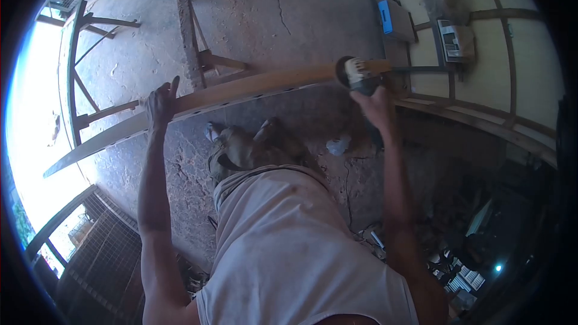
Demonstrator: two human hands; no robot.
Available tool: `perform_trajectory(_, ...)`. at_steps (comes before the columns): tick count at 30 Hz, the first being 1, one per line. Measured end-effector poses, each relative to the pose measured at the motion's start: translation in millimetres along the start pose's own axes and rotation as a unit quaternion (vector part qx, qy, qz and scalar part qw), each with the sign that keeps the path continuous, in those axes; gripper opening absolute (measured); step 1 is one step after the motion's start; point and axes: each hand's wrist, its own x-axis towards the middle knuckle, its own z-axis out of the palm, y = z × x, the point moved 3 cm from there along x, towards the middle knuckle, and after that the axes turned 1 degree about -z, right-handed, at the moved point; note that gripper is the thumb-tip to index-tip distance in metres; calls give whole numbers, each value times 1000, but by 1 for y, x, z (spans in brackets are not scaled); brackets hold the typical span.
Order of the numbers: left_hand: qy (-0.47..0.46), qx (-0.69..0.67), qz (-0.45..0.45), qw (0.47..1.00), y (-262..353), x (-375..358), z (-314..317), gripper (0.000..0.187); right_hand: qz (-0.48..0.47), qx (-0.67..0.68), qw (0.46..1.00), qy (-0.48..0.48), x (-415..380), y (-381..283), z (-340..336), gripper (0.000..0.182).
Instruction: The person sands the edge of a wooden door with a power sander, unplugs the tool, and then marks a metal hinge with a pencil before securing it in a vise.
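Plank (pixel 241 91) lies long across the wooden trestle (pixel 191 36), steadied only by the left hand (pixel 160 105) curled over its edge while the right hand (pixel 374 103) grips a grinder (pixel 356 74) on it; I reckon a snag could kick it sideways.

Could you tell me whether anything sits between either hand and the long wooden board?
Nothing visible does. The left hand already rests on the long wooden board, and the right hand presses the grinder straight onto it.

A rough workshop: cracked concrete floor (pixel 289 12), wooden trestles (pixel 195 54), a long timber plank (pixel 241 90) and a grinder (pixel 356 75) show it.
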Motion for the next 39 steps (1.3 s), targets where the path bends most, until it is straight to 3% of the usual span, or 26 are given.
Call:
perform_trajectory(1,-46,-36,-45,997,3,3,-7,38,-12,-9,1000,-20,-11,-28,13,57)
perform_trajectory(4,-68,-145,-188,969,14,7,-31,57,-68,-35,995,-62,-43,-113,53,49)
perform_trajectory(6,-48,-127,-177,975,-1,5,-14,60,-104,1,988,-113,-49,-142,96,46)
perform_trajectory(8,-18,-140,-137,980,-9,9,14,64,-147,-33,973,-173,-56,-174,123,56)
perform_trajectory(10,0,-145,-113,983,-14,8,26,68,-195,-30,975,-106,-67,-192,131,56)
perform_trajectory(14,4,-134,-87,987,-5,4,7,68,-165,-36,981,-98,-58,-181,126,53)
perform_trajectory(20,-32,-177,-157,971,5,5,-10,61,-84,-45,994,-58,-35,-116,65,50)
perform_trajectory(25,67,-100,-21,993,-3,2,14,57,-10,-59,998,1,-7,-51,19,48)
perform_trajectory(26,85,-83,8,993,-5,0,14,57,-46,-58,996,47,1,-34,10,49)
perform_trajectory(27,78,-88,5,993,-6,0,14,49,-83,-57,991,93,10,-15,0,50)
perform_trajectory(29,66,-98,-6,993,-7,1,13,36,4,-66,995,81,30,24,-20,55)
perform_trajectory(31,-29,-106,-76,991,-11,7,19,28,98,-56,993,41,38,47,-47,60)
perform_trajectory(32,-74,-111,-114,985,-13,9,19,31,98,-77,989,84,36,54,-57,59)
perform_trajectory(35,2,-200,-149,968,5,3,-9,38,94,-68,974,194,36,105,-64,58)
perform_trajectory(37,169,-184,-16,968,14,-7,-20,51,84,-47,972,215,12,112,-51,53)
perform_trajectory(39,181,-131,80,971,30,-35,-36,64,121,88,974,172,-51,40,-34,47)
